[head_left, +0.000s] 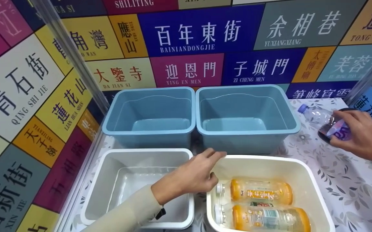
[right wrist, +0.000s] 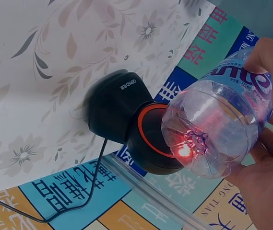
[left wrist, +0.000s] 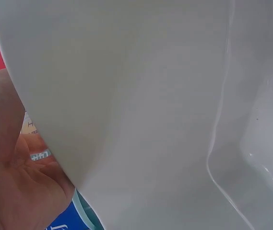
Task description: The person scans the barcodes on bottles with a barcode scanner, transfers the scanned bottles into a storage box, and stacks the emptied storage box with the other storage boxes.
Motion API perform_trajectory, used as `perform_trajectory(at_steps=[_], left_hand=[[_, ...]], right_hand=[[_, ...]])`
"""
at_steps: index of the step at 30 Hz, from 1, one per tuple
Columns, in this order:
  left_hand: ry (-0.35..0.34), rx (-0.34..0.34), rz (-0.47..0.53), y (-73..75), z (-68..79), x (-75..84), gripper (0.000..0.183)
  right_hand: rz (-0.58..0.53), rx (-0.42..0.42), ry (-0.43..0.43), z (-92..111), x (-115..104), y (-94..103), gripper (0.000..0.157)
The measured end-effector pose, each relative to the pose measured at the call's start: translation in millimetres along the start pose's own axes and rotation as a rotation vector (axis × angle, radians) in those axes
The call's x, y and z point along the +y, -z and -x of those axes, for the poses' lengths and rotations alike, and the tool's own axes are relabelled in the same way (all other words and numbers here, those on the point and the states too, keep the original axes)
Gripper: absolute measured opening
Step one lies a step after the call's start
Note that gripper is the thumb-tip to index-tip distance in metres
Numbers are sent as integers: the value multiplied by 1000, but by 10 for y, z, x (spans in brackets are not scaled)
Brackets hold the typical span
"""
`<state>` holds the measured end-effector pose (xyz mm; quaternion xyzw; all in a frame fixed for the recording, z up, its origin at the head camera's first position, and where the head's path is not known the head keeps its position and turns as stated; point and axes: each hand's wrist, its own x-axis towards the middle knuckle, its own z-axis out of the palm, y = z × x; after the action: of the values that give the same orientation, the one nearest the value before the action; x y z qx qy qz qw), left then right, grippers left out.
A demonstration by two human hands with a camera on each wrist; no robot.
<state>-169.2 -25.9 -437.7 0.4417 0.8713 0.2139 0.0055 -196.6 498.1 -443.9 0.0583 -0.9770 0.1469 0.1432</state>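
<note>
Nearest, a cream bin (head_left: 265,167) held two orange-labelled bottles (head_left: 263,192) on their sides; work looked partway, with the purple-labelled bottle (right wrist: 213,127) not yet in any bin. Right hand (head_left: 363,135) gripped it beside a black scanner (right wrist: 117,108), its clear base lit red. Hands well apart; left hand (head_left: 192,175) loosely curled near the cream rim, gripping nothing, contact unclear. Blue bins (head_left: 244,111) showed bare floors; grey-white bin (head_left: 147,159) likewise, partly hidden by the sleeve (head_left: 129,212).

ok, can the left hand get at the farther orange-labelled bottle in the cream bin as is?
Likely yes: the left hand appears to hold nothing and is near the cap end of the farther bottle; the cream bin is open-topped, with nothing visible lying over that bottle.
</note>
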Motion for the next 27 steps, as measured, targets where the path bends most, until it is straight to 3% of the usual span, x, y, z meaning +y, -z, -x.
perform_trajectory(at_steps=[10,27], left_hand=[[4,-15,-2,3,-8,-1,71],[-5,18,-18,-8,-1,3,71]], right_hand=[[7,4,1,7,-9,5,86],[16,68,22,63,-46,81,87]])
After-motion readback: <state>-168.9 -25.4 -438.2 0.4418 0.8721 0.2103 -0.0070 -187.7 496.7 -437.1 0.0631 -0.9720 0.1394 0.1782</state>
